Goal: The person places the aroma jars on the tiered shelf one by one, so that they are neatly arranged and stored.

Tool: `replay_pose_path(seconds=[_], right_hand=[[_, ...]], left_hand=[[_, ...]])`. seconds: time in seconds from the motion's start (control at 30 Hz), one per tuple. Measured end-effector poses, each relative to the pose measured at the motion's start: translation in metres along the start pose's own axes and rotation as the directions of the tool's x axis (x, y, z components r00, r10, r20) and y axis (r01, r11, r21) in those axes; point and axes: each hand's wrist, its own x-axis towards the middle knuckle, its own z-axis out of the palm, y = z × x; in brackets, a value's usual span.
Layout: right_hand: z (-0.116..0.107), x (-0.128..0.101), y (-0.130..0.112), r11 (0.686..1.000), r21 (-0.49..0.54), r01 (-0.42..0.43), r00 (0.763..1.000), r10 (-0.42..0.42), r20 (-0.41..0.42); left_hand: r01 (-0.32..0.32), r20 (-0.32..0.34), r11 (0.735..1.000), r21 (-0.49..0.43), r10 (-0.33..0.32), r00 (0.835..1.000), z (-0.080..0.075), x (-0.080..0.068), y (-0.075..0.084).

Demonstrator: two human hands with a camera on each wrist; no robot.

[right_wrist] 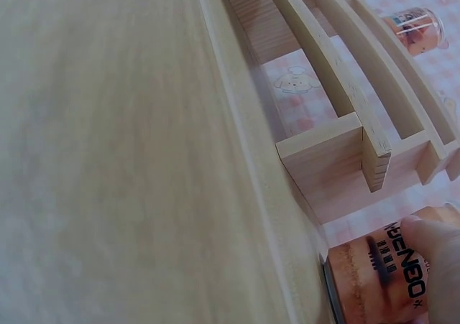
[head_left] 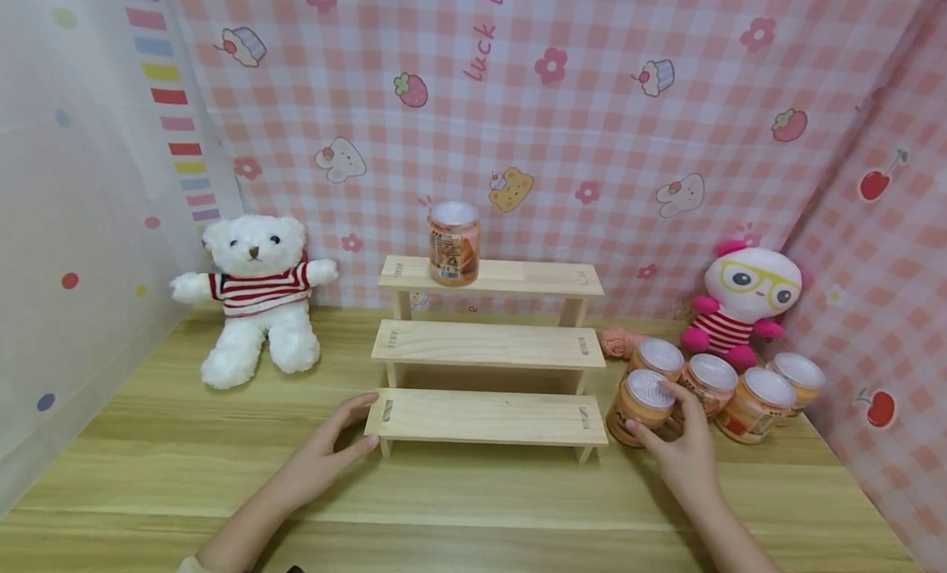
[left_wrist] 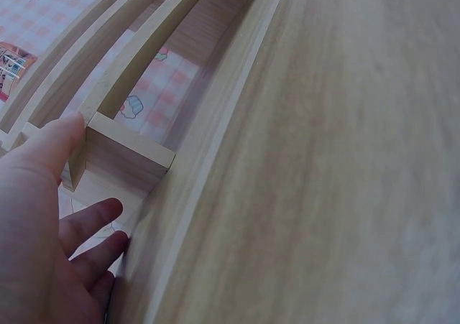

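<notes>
A three-step wooden rack (head_left: 488, 347) stands mid-table. My left hand (head_left: 333, 445) rests against the left end of its lowest step (head_left: 484, 417), thumb on top and fingers at the front edge; the left wrist view shows the thumb (left_wrist: 61, 141) touching that corner. My right hand (head_left: 684, 441) grips an orange jar with a white lid (head_left: 642, 404) standing on the table just right of the rack. The right wrist view shows the same jar (right_wrist: 384, 277) under my fingers (right_wrist: 438, 241). Another orange jar (head_left: 454, 242) stands on the top step (head_left: 518, 275).
Three more orange jars (head_left: 743, 388) cluster behind my right hand. A white teddy bear (head_left: 255, 298) sits at the back left, a pink and white plush doll (head_left: 740, 306) at the back right. Pink checked cloth walls close in the table (head_left: 222, 466).
</notes>
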Motion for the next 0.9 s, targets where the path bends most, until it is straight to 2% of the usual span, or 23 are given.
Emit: replay_pose_path(seconds=[0.2, 0.4, 0.63, 0.9], right_hand=[[0.001, 0.0, -0.002, 1.0, -0.003, 0.0, 1.0, 0.0, -0.024], [-0.001, -0.004, -0.025, 1.0, -0.003, 0.004, 0.999, -0.004, -0.049], [-0.003, -0.004, -0.007, 1.0, 0.001, -0.011, 0.998, 0.011, -0.057], [-0.008, -0.003, -0.021, 1.0, -0.022, -0.005, 0.998, 0.003, -0.069]], left_hand=[[-0.005, -0.002, 1.0, 0.002, 0.005, 1.0, 0.0, 0.0, -0.002], [-0.009, -0.003, 1.0, -0.001, 0.009, 1.0, 0.0, 0.001, -0.002], [-0.006, -0.003, 1.0, 0.0, 0.006, 1.0, 0.001, 0.002, -0.008], [-0.031, -0.007, 0.999, -0.006, 0.031, 0.999, 0.0, 0.002, -0.006]])
